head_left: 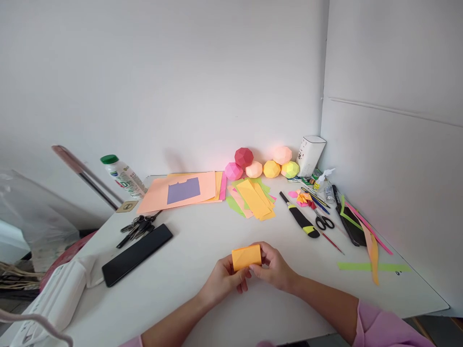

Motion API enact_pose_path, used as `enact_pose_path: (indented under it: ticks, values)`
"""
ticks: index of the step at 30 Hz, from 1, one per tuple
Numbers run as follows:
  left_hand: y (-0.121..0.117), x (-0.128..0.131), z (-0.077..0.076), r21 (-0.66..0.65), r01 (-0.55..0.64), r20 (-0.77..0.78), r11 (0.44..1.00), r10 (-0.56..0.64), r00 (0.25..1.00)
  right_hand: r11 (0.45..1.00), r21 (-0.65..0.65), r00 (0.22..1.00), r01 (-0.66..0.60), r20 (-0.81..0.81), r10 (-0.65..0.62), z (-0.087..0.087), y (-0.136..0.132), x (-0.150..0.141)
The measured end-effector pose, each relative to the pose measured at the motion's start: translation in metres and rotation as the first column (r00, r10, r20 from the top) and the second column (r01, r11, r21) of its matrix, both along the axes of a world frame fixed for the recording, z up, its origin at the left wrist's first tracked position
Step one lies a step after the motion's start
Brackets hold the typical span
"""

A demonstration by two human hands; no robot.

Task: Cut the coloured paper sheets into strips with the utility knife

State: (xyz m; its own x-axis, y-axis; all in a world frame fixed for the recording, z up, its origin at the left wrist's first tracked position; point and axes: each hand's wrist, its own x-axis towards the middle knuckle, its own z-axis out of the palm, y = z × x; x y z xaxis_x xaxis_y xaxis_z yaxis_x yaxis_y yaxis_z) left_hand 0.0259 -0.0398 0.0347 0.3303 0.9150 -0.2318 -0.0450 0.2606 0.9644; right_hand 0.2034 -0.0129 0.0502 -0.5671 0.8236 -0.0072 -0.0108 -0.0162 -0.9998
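Note:
Both my hands meet at the near middle of the white table point(202, 241), pinching a small folded piece of orange paper point(246, 256). My left hand point(223, 279) grips its lower left edge with fingers curled. My right hand point(275, 268) holds the right edge, thumb and fingers closed on it. The paper is held just above the tabletop, its flat face towards me.
Several paper polyhedra point(253, 164) line the back wall beside a white box point(309, 154). Orange strips point(255, 197), paper sheets point(181, 192), a utility knife point(299, 215), scissors point(323, 220), a phone point(137, 254), keys point(136, 226) and a bottle point(123, 176) lie around.

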Motion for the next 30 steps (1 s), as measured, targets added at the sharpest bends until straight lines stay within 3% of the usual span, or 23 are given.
enact_pose_path:
  ticks: [12,22,30]
  values:
    - [-0.005,0.002,0.003,-0.002,-0.006,-0.034,1.000,0.006,0.999,0.999,0.042,0.995,0.034,0.087,-0.037,-0.002,-0.003,0.001]
    - [0.000,-0.009,0.011,0.017,-0.191,0.027,0.982,0.190,0.981,0.989,-0.002,0.988,0.150,0.040,-0.149,0.004,0.013,0.014]
    - [-0.002,-0.006,0.005,0.047,0.031,0.115,0.998,-0.036,0.993,0.998,0.021,0.996,0.053,0.067,-0.054,-0.001,0.003,0.007]
